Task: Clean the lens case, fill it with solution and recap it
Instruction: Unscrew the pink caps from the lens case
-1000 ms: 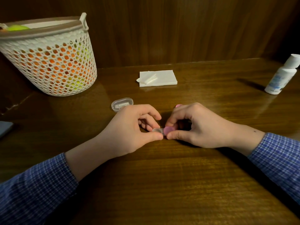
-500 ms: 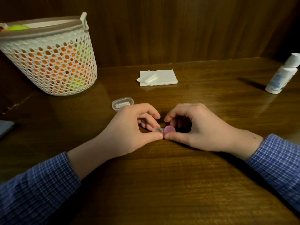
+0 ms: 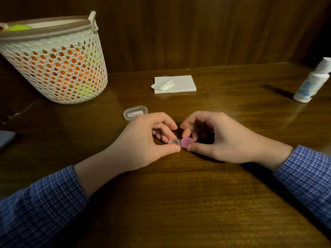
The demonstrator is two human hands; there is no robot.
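Observation:
A small clear lens case (image 3: 174, 141) lies on the wooden table at the centre. My left hand (image 3: 148, 140) pinches its clear left well between thumb and fingers. On its right well sits a pink cap (image 3: 187, 141), and my right hand (image 3: 215, 138) pinches that cap between thumb and curled fingers. A white solution bottle (image 3: 312, 81) with its cap on stands at the far right.
A folded white tissue (image 3: 174, 84) lies behind the hands. A small clear oval box (image 3: 135, 112) sits just left of them. A white mesh basket (image 3: 53, 59) with orange and yellow contents stands at the back left. A grey flat object (image 3: 5, 140) pokes in at the left edge.
My right hand has turned at the pink cap, its fingers shifting round it. The left hand keeps the case in the same spot.

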